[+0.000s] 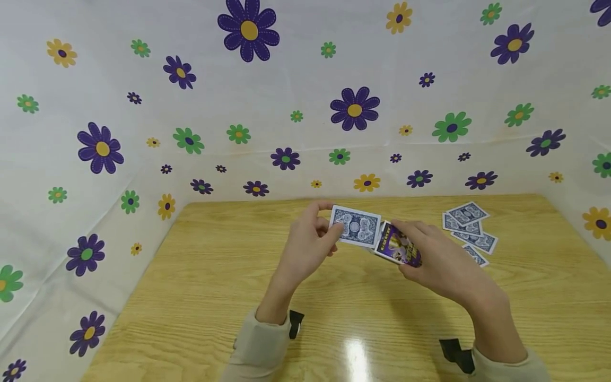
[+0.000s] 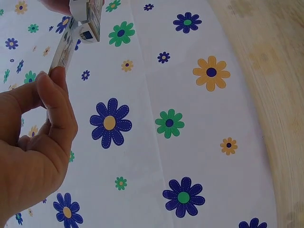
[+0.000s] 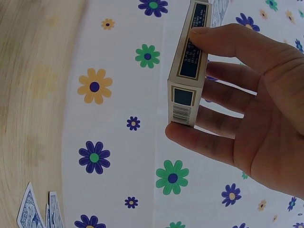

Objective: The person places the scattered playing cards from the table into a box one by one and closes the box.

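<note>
A playing card with a blue-patterned back is pinched between the thumb and fingers of my left hand; whether there is more than one card I cannot tell. Its right edge meets the end of a purple-fronted card box. My right hand grips that box, thumb on its narrow side and fingers behind and under it, as the right wrist view shows the box side. Both are held up above the table. From the left wrist view, the card appears nearly edge-on, with an opened flap of the box nearby.
Several blue-backed cards lie overlapping face down on the wooden table, beyond my right hand. White cloth with printed flowers hangs along the back and sides of the table.
</note>
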The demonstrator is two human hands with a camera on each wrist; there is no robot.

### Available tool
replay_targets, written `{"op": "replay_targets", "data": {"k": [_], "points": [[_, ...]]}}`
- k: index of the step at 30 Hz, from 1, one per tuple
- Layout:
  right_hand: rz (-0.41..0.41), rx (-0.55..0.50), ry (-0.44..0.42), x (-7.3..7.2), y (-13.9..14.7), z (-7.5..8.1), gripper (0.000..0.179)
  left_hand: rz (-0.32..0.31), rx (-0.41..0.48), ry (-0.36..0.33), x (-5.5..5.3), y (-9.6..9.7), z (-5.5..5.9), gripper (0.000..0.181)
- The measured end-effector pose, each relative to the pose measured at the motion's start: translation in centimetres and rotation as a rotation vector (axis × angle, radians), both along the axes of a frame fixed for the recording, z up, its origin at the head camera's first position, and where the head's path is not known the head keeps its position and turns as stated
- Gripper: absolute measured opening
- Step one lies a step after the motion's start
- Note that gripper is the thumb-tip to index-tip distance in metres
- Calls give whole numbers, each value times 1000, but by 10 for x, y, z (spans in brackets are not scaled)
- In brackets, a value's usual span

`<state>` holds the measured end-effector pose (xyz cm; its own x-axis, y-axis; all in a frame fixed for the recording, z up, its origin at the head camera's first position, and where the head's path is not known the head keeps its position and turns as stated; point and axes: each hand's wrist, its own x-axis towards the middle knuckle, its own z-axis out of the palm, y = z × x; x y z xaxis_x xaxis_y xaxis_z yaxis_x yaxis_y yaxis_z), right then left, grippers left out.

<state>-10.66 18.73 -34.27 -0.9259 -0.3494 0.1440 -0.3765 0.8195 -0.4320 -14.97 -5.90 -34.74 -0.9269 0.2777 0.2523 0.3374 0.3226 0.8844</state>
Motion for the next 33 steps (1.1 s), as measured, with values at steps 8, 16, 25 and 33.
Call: {"op": "replay_targets", "data": {"k": [8, 16, 25, 33], "points": [[5, 1, 14, 1, 0, -2, 78, -3, -46, 38, 2, 0, 1, 39], [-3, 12, 13, 1, -1, -2, 78, 0, -73, 58, 3, 1, 2, 39], [9, 9, 27, 2, -1, -3, 78, -18, -128, 116, 4, 1, 1, 40], [7, 15, 30, 2, -1, -2, 78, 11, -138, 139, 4, 2, 0, 41]]}}
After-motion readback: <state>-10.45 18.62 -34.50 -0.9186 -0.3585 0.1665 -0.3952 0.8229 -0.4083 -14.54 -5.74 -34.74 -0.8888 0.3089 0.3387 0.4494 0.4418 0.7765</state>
